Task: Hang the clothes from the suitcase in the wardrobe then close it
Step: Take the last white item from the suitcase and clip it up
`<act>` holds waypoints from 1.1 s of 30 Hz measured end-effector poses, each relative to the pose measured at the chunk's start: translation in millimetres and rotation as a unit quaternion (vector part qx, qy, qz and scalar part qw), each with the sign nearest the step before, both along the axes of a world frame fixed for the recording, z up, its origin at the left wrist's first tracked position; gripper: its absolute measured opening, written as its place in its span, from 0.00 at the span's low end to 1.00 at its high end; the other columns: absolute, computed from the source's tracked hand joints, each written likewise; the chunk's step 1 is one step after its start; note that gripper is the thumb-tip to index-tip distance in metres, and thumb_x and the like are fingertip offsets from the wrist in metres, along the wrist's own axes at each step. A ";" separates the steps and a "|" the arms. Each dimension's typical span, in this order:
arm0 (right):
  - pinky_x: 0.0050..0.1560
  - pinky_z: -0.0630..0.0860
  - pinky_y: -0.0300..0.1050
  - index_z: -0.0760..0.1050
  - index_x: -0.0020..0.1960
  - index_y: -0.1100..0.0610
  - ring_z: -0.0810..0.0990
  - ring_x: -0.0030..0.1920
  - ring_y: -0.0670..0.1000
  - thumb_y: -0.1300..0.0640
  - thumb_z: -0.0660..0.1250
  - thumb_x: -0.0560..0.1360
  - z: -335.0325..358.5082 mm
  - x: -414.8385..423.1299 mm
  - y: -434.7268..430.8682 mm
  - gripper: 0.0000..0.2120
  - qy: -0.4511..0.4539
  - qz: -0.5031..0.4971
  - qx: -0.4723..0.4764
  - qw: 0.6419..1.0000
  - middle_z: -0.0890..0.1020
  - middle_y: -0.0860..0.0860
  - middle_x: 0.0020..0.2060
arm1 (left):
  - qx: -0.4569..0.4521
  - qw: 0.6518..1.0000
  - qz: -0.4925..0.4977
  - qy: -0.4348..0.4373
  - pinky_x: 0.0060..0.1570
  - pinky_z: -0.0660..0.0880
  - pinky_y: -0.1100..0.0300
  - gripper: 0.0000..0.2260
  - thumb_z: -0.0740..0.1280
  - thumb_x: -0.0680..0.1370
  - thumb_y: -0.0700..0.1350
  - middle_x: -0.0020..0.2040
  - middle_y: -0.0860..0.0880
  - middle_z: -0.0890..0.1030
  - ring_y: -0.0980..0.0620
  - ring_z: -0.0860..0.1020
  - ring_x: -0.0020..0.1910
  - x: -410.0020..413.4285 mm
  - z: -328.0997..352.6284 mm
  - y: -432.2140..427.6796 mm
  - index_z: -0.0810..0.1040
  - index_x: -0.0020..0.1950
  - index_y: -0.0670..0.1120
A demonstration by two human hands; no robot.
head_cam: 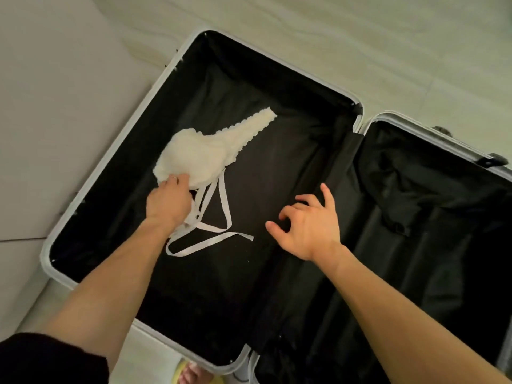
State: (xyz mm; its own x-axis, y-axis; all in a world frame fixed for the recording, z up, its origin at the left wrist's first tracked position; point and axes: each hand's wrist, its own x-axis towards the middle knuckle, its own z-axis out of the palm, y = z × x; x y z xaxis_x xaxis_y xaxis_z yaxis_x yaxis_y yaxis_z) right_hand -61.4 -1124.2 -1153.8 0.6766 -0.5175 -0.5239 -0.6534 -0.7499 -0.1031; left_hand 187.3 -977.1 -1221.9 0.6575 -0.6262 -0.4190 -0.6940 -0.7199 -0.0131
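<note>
A white suitcase (110,159) lies open flat on the floor, both halves lined in black. In the left half lies a cream lace garment (210,151) with long white ribbon straps (219,217) trailing toward me. My left hand (169,200) grips the garment's lower left edge, fingers curled into the fabric. My right hand (307,223) hovers above the lining near the middle hinge, fingers loosely bent and holding nothing. The right half (432,217) shows crumpled black lining or dark fabric; I cannot tell which. The wardrobe is out of view.
Pale tiled floor (360,45) surrounds the suitcase. A light-coloured surface (41,106) runs along the left. A foot in a yellow slipper (191,374) stands at the suitcase's near edge.
</note>
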 end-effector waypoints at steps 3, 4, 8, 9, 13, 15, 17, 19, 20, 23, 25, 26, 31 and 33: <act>0.77 0.47 0.53 0.75 0.66 0.48 0.71 0.70 0.50 0.29 0.52 0.76 38.6 3.7 -2.8 0.31 -0.003 -0.132 0.180 0.975 0.81 0.47 0.60 | -0.071 0.996 0.004 0.047 0.43 0.70 0.50 0.15 0.58 0.83 0.44 0.63 0.40 0.72 0.41 0.77 0.52 -18.1 61.9 0.0 0.66 0.70 0.42; 0.73 0.58 0.50 0.74 0.67 0.48 0.73 0.67 0.51 0.28 0.54 0.76 64.0 5.0 2.7 0.31 -0.016 -0.229 0.255 0.939 0.80 0.48 0.60 | -0.079 0.995 -0.021 0.060 0.42 0.70 0.52 0.15 0.58 0.84 0.44 0.62 0.41 0.72 0.42 0.77 0.51 -23.4 95.3 4.2 0.66 0.70 0.42; 0.66 0.70 0.50 0.76 0.54 0.50 0.78 0.55 0.50 0.26 0.57 0.73 185.7 -0.9 39.0 0.29 -0.096 -0.490 0.383 0.777 0.82 0.51 0.56 | -0.088 0.986 -0.090 0.109 0.44 0.74 0.55 0.14 0.59 0.83 0.44 0.62 0.45 0.71 0.47 0.77 0.49 -45.2 244.2 26.3 0.68 0.69 0.44; 0.68 0.71 0.53 0.77 0.56 0.52 0.79 0.56 0.52 0.26 0.57 0.73 217.6 -3.5 48.0 0.31 -0.098 -0.528 0.394 0.746 0.82 0.53 0.56 | -0.101 0.984 -0.088 0.121 0.46 0.76 0.55 0.14 0.59 0.83 0.44 0.62 0.46 0.71 0.47 0.77 0.50 -54.7 279.1 31.9 0.68 0.69 0.45; 0.69 0.71 0.58 0.73 0.67 0.58 0.75 0.65 0.65 0.30 0.60 0.75 387.7 -24.8 86.4 0.36 -0.114 -0.608 0.448 0.646 0.77 0.66 0.64 | -0.150 0.971 -0.080 0.168 0.53 0.77 0.53 0.15 0.59 0.83 0.43 0.66 0.48 0.68 0.48 0.75 0.56 -104.3 467.8 60.6 0.67 0.70 0.47; 0.65 0.74 0.56 0.74 0.67 0.58 0.77 0.63 0.64 0.31 0.61 0.75 454.8 -36.6 101.4 0.35 -0.129 -0.619 0.479 0.609 0.81 0.60 0.56 | -0.150 0.967 -0.091 0.184 0.53 0.76 0.51 0.17 0.59 0.82 0.41 0.66 0.50 0.68 0.49 0.74 0.58 -132.2 539.8 75.3 0.67 0.71 0.48; 0.64 0.76 0.59 0.76 0.63 0.57 0.80 0.59 0.65 0.32 0.65 0.74 521.5 -46.5 108.8 0.31 -0.158 -0.624 0.520 0.561 0.82 0.57 0.54 | -0.178 0.963 -0.085 0.180 0.51 0.76 0.49 0.19 0.60 0.80 0.39 0.65 0.50 0.68 0.47 0.74 0.58 -155.2 618.1 92.4 0.68 0.71 0.48; 0.54 0.82 0.56 0.77 0.63 0.57 0.83 0.54 0.60 0.39 0.73 0.72 575.8 -56.4 114.6 0.28 -0.205 -0.623 0.539 0.527 0.82 0.57 0.58 | -0.212 0.961 -0.075 0.160 0.50 0.77 0.47 0.20 0.60 0.80 0.38 0.65 0.49 0.69 0.47 0.75 0.57 -176.6 680.1 110.8 0.69 0.71 0.48; 0.48 0.83 0.52 0.78 0.63 0.58 0.83 0.52 0.58 0.45 0.75 0.72 597.0 -58.1 114.7 0.25 -0.227 -0.617 0.538 0.527 0.82 0.57 0.58 | -0.233 0.959 -0.068 0.145 0.49 0.77 0.47 0.20 0.61 0.79 0.38 0.65 0.48 0.70 0.46 0.75 0.57 -183.4 703.6 118.8 0.69 0.71 0.47; 0.50 0.81 0.48 0.80 0.61 0.63 0.81 0.55 0.57 0.61 0.74 0.72 656.6 -65.6 119.7 0.18 -0.285 -0.576 0.552 0.532 0.80 0.60 0.62 | -0.302 0.948 -0.041 0.097 0.47 0.77 0.46 0.19 0.64 0.79 0.37 0.64 0.44 0.74 0.41 0.76 0.55 -201.2 766.0 147.5 0.73 0.70 0.44; 0.52 0.79 0.47 0.77 0.59 0.66 0.80 0.55 0.57 0.65 0.70 0.73 699.3 -74.6 131.3 0.14 -0.308 -0.540 0.580 0.526 0.79 0.60 0.59 | -0.334 0.940 -0.030 0.056 0.46 0.77 0.46 0.17 0.65 0.79 0.37 0.63 0.42 0.75 0.37 0.77 0.53 -216.4 797.2 172.2 0.74 0.68 0.43; 0.50 0.79 0.47 0.75 0.58 0.66 0.80 0.52 0.56 0.66 0.67 0.75 718.7 -78.6 136.7 0.12 -0.323 -0.525 0.591 0.521 0.79 0.60 0.55 | -0.339 0.940 -0.018 0.040 0.48 0.77 0.44 0.16 0.64 0.80 0.39 0.64 0.42 0.75 0.36 0.77 0.53 -223.9 808.7 182.9 0.73 0.69 0.43; 0.50 0.81 0.46 0.73 0.64 0.63 0.83 0.49 0.55 0.68 0.65 0.75 802.0 -116.1 194.9 0.18 -0.371 -0.434 0.648 0.503 0.82 0.58 0.53 | -0.283 0.954 0.088 0.044 0.55 0.75 0.45 0.15 0.57 0.84 0.48 0.68 0.48 0.72 0.40 0.77 0.57 -295.7 854.3 266.4 0.67 0.71 0.49; 0.50 0.79 0.46 0.75 0.63 0.58 0.82 0.47 0.54 0.66 0.66 0.75 827.9 -134.2 228.4 0.18 -0.361 -0.373 0.672 0.528 0.81 0.56 0.51 | -0.251 0.958 0.124 0.063 0.53 0.75 0.48 0.14 0.57 0.84 0.50 0.65 0.49 0.74 0.43 0.77 0.56 -329.3 854.7 309.9 0.67 0.69 0.51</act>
